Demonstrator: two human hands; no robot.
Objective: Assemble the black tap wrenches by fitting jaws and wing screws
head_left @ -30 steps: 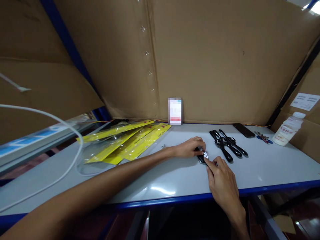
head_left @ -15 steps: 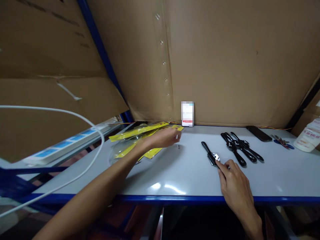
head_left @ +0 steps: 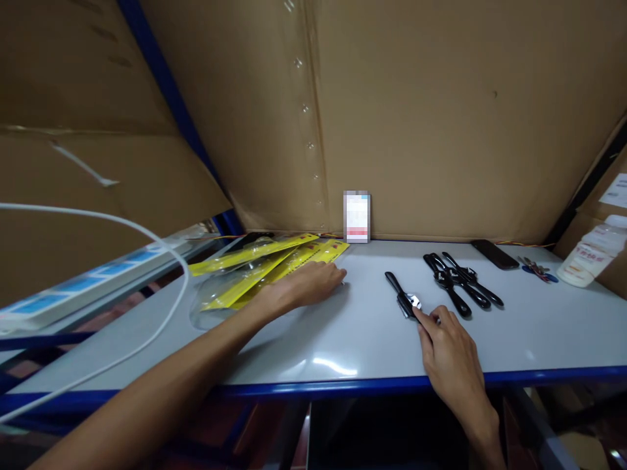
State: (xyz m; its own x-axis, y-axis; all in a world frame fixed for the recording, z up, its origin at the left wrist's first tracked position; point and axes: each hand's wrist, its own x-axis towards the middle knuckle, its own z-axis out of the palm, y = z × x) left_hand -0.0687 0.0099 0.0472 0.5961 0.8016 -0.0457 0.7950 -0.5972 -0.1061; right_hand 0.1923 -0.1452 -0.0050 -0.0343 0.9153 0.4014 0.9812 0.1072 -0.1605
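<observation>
My right hand (head_left: 450,349) is closed on the near handle of a black spokeshave (head_left: 396,284), its index finger reaching the shiny metal blade part. The far handle points away from me, on or just above the table. My left hand (head_left: 316,282) is low over the table, fingers curled down and pressed together at a tiny shiny piece, too small to make out. Beside and behind that hand lies a loose pile of clear plastic packs with yellow cards (head_left: 274,290). Several more black spokeshaves (head_left: 458,281) lie side by side to the right.
A lit phone (head_left: 357,219) leans on the cardboard wall (head_left: 416,117). Toward the back right lie a dark phone (head_left: 494,254), a bunch of keys (head_left: 537,269) and a white bottle (head_left: 590,254). A power strip (head_left: 98,281) and white cable (head_left: 169,307) are at left.
The camera view has shifted slightly. My left hand has come down onto the small shiny piece, its fingers now lower. My right hand keeps its hold on the spokeshave.
</observation>
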